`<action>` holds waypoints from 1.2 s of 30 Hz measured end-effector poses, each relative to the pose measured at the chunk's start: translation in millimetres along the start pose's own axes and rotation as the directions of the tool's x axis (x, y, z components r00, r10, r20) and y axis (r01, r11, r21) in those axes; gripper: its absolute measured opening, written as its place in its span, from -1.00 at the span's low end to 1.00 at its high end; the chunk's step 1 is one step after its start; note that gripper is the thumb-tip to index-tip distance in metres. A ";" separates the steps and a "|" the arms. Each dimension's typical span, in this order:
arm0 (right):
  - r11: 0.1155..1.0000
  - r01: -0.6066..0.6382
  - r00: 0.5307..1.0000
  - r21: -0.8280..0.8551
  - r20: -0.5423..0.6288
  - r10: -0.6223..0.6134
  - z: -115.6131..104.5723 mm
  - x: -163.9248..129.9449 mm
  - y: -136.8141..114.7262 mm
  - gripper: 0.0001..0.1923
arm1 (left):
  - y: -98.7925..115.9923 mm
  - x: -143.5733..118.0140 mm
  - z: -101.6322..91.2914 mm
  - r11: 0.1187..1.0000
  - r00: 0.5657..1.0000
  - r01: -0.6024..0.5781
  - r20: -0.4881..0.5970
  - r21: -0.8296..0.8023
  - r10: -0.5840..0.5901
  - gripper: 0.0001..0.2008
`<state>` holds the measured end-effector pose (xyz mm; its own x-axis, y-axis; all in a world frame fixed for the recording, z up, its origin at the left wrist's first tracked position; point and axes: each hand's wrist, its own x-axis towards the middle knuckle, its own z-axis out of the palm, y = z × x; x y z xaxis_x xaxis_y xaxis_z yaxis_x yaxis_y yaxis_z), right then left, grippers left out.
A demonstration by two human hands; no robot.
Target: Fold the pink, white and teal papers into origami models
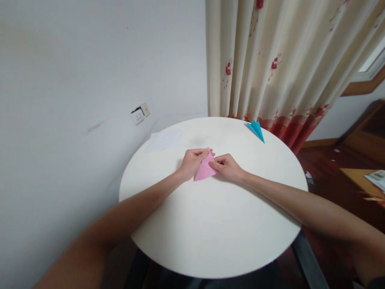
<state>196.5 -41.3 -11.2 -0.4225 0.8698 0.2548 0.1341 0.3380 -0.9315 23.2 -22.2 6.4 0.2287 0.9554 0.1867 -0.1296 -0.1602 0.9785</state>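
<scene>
A pale wall (90,60) fills the left of the view, with a white socket plate (140,113) fixed low on it. To the right hangs a cream curtain (285,60) printed with red flowers and banded red along its hem. Below it, at the far right, a dark wooden floor (331,168) shows, with a bit of paper lying on a wooden surface at the picture's edge.

The round white bench (216,233) takes up the middle. Near its far left rim lies a flat white sheet of paper (165,140). Near its far right rim, well apart from the hands, lies a folded blue paper shape (256,129) with a sharp point.

Both bare forearms reach in from the lower corners and meet just beyond the middle of the bench. Between them is a folded pink paper triangle (205,170), its top point up at the fingers and its lower edge down on the bench. The left hand (192,162) has its grip closed on the top point of the triangle, fingertips pinched together. The right hand (227,165) has its grip curled shut on the triangle's right edge, thumb and fingers pressing the fold.
</scene>
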 end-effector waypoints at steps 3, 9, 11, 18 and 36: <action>1.000 -0.001 1.000 0.012 0.004 0.001 -0.9 0.6 1.3 -0.47 | -1.6 1.7 -1.0 0.999 1.000 0.026 0.010 -0.034 -0.025 -0.59; 1.000 0.013 1.000 -0.014 -0.026 -0.014 1.3 1.5 2.3 -0.51 | -1.5 2.1 0.3 0.999 0.998 0.035 -0.053 -0.021 -0.036 -0.62; 1.000 0.008 0.999 -0.023 -0.036 -0.009 2.3 1.8 2.6 -0.51 | -1.7 2.1 0.8 0.999 0.998 0.038 -0.059 -0.011 -0.039 -0.62; 0.998 -0.019 1.000 0.061 0.023 0.018 -0.8 1.7 2.5 -0.51 | -1.4 3.0 -0.3 0.997 0.998 0.042 -0.043 -0.062 -0.045 -0.68; 0.989 -0.091 0.991 0.113 -0.090 0.101 -5.6 5.2 1.1 -0.48 | -0.4 1.0 -5.4 0.948 0.995 -0.003 0.095 0.320 -0.028 -0.54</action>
<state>199.5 -34.4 -9.4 -0.3246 0.9282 0.1816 0.0694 0.2149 -0.9742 18.3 -19.9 5.8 0.3229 0.9317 0.1662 0.1847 -0.2343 0.9545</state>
